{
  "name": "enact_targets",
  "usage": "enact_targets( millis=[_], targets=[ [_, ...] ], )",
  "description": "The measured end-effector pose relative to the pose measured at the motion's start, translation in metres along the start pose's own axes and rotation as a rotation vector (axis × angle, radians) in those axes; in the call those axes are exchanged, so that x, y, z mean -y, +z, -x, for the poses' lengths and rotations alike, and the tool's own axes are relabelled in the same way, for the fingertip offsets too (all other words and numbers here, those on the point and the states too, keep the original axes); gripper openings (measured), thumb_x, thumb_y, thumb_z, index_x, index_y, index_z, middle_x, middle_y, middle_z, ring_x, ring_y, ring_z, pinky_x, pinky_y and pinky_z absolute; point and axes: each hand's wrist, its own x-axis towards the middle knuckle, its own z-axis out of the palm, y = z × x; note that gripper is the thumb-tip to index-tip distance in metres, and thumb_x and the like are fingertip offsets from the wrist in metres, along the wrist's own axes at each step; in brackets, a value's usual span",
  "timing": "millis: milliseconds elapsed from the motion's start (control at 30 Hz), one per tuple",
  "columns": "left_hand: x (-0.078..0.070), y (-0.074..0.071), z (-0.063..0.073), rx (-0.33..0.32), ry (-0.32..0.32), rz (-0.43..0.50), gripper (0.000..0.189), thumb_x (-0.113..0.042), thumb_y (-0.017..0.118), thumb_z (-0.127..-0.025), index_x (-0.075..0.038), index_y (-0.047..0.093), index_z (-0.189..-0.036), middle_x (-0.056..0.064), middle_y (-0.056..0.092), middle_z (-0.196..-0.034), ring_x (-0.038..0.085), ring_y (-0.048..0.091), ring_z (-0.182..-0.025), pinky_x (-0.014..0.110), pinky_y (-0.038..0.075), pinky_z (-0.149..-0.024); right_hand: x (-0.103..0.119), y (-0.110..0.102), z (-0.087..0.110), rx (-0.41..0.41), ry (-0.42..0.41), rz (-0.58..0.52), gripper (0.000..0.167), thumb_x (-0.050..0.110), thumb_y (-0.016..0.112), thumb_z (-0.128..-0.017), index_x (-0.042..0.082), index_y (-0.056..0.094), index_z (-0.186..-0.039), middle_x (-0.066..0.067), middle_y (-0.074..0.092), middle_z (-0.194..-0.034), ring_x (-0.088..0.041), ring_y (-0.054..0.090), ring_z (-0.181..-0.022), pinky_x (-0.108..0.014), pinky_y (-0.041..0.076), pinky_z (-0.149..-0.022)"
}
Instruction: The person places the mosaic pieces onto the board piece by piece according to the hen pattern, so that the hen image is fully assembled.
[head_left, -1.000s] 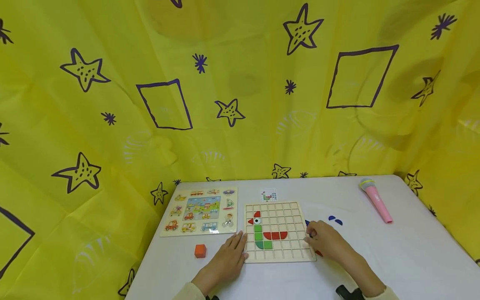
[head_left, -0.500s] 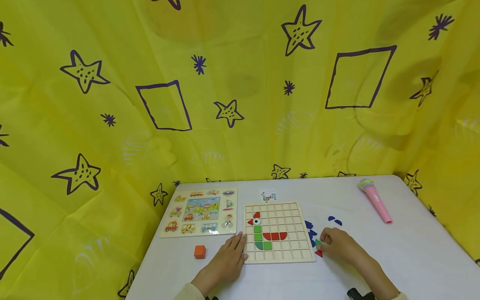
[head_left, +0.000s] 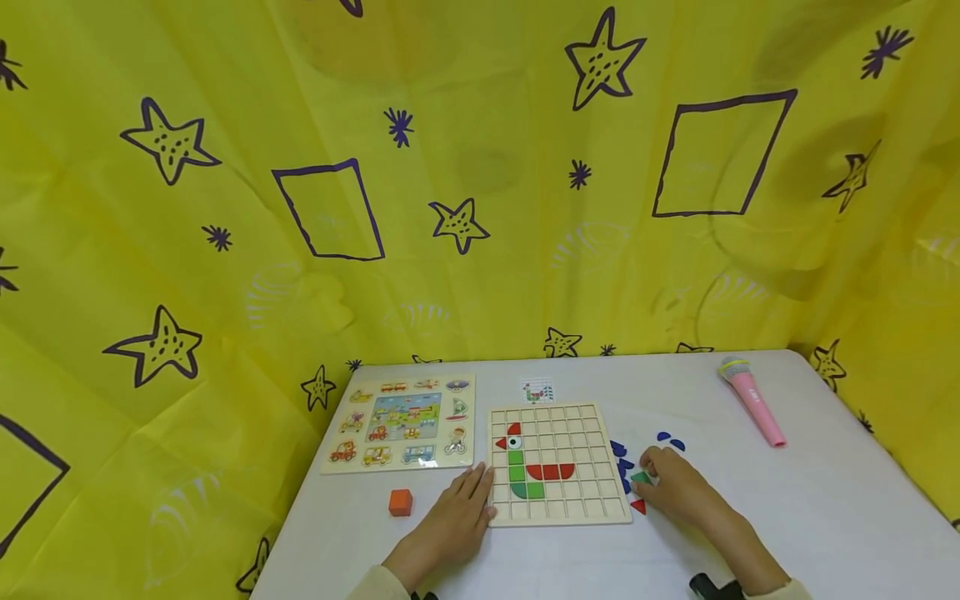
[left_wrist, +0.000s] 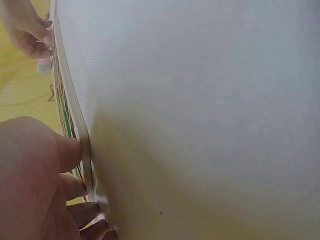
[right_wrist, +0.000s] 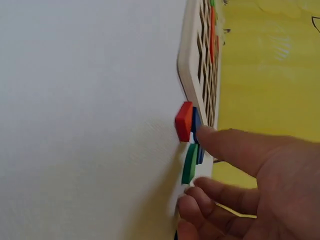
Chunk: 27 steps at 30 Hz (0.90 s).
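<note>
My left hand [head_left: 456, 515] rests against the left edge of a wooden grid board [head_left: 592, 508], its fingers along the rim. In the board, red, green and white pieces form a bird-like figure. Beyond the board's right edge, my right hand [head_left: 678, 492] holds a small green piece [head_left: 641, 477] low at the table, between thumb and fingertips. The right wrist view shows this green piece [right_wrist: 189, 164] on edge to the camera. A red triangular piece [head_left: 638, 507] lies just in front, and several blue pieces [head_left: 619, 450] lie along the board's edge.
A vehicle picture puzzle [head_left: 333, 442] lies at the left, with an orange cube [head_left: 401, 502] in front of it. A small pattern card [head_left: 537, 391] is behind the board. Two blue half-round pieces [head_left: 677, 445] and a pink toy microphone [head_left: 756, 407] lie at the right.
My right hand has drawn back from the board's right edge to the loose pieces, uncovering the blue and red ones. The green piece has shifted slightly away from me. My left hand stays put.
</note>
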Motion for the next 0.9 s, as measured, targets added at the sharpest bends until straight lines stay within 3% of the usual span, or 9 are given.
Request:
enact_targets(
  millis=[200, 333, 433, 633, 900],
  targets=[
    [-0.0019, -0.0021, 0.0009, -0.014, -0.001, -0.014, 0.062, -0.039, 0.043, -0.114, -0.007, 0.031, -0.166, 0.014, 0.033, -0.171, 0.036, 0.034, -0.156, 0.053, 0.038, -0.123, -0.0001, 0.0017, 0.0014, -0.001, -0.012, 0.031, 0.015, 0.007, 0.073, -0.097, 0.001, 0.064, -0.107, -0.011, 0.061, -0.102, -0.027, 0.064, -0.095, -0.053, 0.058, -0.088],
    [-0.0028, -0.0034, 0.0019, -0.015, -0.002, -0.007, 0.062, -0.038, 0.044, -0.113, -0.006, 0.032, -0.166, 0.014, 0.033, -0.171, 0.036, 0.034, -0.156, 0.053, 0.038, -0.123, 0.0005, 0.0, 0.0035, -0.015, -0.005, 0.035, 0.023, 0.009, 0.075, -0.096, -0.002, 0.064, -0.113, -0.012, 0.062, -0.105, -0.028, 0.064, -0.098, -0.055, 0.057, -0.091],
    [-0.0025, -0.0034, 0.0021, -0.012, -0.008, -0.008, 0.062, -0.038, 0.043, -0.114, -0.006, 0.031, -0.166, 0.014, 0.033, -0.171, 0.036, 0.034, -0.156, 0.053, 0.038, -0.123, 0.0014, 0.0011, 0.0051, -0.046, 0.003, 0.054, 0.027, 0.016, 0.077, -0.095, -0.001, 0.065, -0.111, -0.011, 0.062, -0.102, -0.027, 0.061, -0.093, -0.053, 0.056, -0.085],
    [-0.0007, -0.0018, 0.002, -0.015, 0.002, 0.005, 0.062, -0.038, 0.041, -0.114, -0.006, 0.031, -0.166, 0.015, 0.032, -0.171, 0.037, 0.033, -0.157, 0.054, 0.037, -0.123, 0.0039, 0.0075, 0.0068, -0.081, -0.021, 0.102, 0.017, 0.014, 0.076, -0.096, 0.006, 0.066, -0.106, -0.006, 0.058, -0.096, -0.021, 0.056, -0.085, -0.044, 0.055, -0.078],
    [-0.0014, -0.0038, 0.0031, -0.021, 0.014, -0.007, 0.061, -0.037, 0.041, -0.114, -0.005, 0.031, -0.166, 0.016, 0.032, -0.171, 0.038, 0.033, -0.156, 0.055, 0.038, -0.122, 0.0028, 0.005, 0.0086, -0.062, -0.027, 0.086, 0.017, 0.009, 0.074, -0.096, 0.005, 0.066, -0.11, -0.011, 0.058, -0.099, -0.024, 0.057, -0.086, -0.047, 0.056, -0.079]
  ],
)
